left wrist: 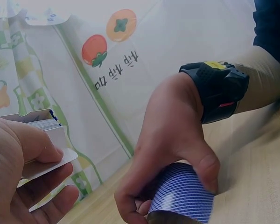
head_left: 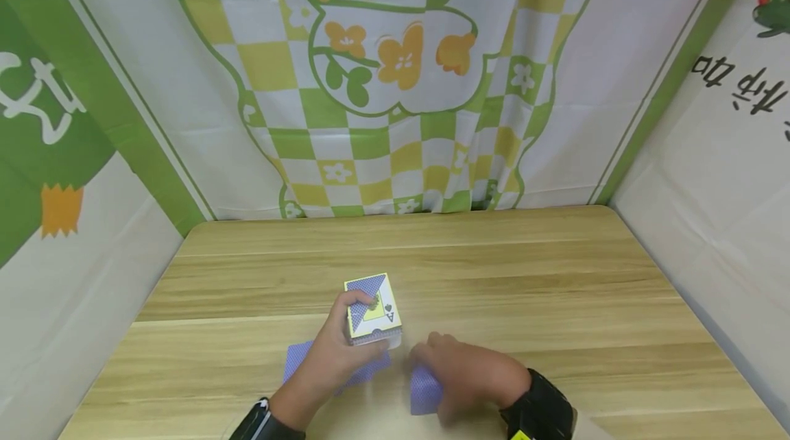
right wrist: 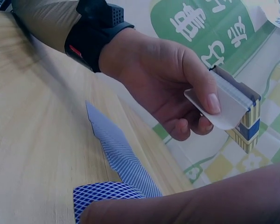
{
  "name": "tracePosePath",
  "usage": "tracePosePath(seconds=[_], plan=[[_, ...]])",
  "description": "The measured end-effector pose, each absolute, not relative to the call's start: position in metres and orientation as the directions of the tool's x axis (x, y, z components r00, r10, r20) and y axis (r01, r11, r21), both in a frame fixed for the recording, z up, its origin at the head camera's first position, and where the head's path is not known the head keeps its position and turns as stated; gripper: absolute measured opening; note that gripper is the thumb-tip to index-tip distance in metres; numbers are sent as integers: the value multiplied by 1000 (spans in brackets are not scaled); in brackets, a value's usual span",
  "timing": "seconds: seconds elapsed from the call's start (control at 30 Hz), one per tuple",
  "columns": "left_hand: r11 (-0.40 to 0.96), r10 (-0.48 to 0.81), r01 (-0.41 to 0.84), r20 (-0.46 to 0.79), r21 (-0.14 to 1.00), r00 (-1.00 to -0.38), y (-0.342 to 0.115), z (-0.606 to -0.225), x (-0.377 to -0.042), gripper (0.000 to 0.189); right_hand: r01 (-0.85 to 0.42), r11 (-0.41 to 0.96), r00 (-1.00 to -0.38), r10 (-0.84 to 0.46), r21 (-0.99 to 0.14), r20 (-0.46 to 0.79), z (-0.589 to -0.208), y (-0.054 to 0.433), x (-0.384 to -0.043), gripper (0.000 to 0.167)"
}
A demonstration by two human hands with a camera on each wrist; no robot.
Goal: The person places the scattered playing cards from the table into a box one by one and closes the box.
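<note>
My left hand point(head_left: 342, 337) grips a card box point(head_left: 375, 306) with an ace design on its face. In the left wrist view the thumb presses on the box's lifted flap point(left wrist: 56, 163), and the edges of white cards show inside the open end. To the right, my right hand point(head_left: 459, 371) holds blue-patterned playing cards point(left wrist: 182, 193) low over the table, bent between thumb and fingers. More blue-backed cards point(right wrist: 121, 154) lie spread on the table beneath the left forearm, partly hidden by it in the head view.
The wooden table point(head_left: 524, 275) reaches back to a checked, flowered cloth point(head_left: 382, 152). Printed cloth walls stand at the left point(head_left: 74, 275) and right point(head_left: 697, 173). Each wrist wears a black strapped device point(head_left: 540, 406).
</note>
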State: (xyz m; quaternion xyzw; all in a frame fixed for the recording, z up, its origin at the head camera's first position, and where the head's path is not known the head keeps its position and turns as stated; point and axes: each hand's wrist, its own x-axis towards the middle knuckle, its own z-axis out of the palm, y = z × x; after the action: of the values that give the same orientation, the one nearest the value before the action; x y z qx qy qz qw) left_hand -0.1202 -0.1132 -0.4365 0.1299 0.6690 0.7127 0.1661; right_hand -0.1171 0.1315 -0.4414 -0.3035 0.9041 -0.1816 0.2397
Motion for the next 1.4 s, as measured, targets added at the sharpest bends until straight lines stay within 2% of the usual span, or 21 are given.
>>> tracePosePath(seconds=[0.1,0.23,0.33,0.5,0.67,0.8,0.93,1.17,1.4], plan=[[-43,410,-72,-48,996,-911,-114,-437,-120,68,-448,742,-676,-646,-498,-355,-439,131,-112,80],[-42,426,-77,-52,996,-903,-115,-437,-121,67,-507,701,-610,-702,-501,-366,-438,131,-107,72],[-45,439,-76,-49,996,-897,-115,-438,-122,68,-532,675,-556,-734,-511,-391,-436,129,-105,64],[-40,441,-69,-44,997,-896,-115,-438,-121,67,-555,653,-519,-756,-516,-399,-428,125,-101,45],[-34,433,-71,-50,997,-900,-115,-438,-121,67,-614,590,-548,-797,-524,-254,-418,126,-102,41],[-34,423,-85,-63,996,-904,-115,-438,-121,68,-627,596,-622,-771,-502,-138,-412,129,-106,22],[-20,409,-92,-76,996,-909,-115,-438,-120,68,-604,610,-671,-736,-513,-86,-408,132,-111,21],[-30,412,-88,-67,996,-909,-114,-438,-120,67,-576,567,-653,-753,-588,-87,-407,134,-113,37],[-35,412,-77,-56,996,-909,-114,-437,-120,67,-593,473,-594,-803,-651,-42,-404,135,-115,34]])
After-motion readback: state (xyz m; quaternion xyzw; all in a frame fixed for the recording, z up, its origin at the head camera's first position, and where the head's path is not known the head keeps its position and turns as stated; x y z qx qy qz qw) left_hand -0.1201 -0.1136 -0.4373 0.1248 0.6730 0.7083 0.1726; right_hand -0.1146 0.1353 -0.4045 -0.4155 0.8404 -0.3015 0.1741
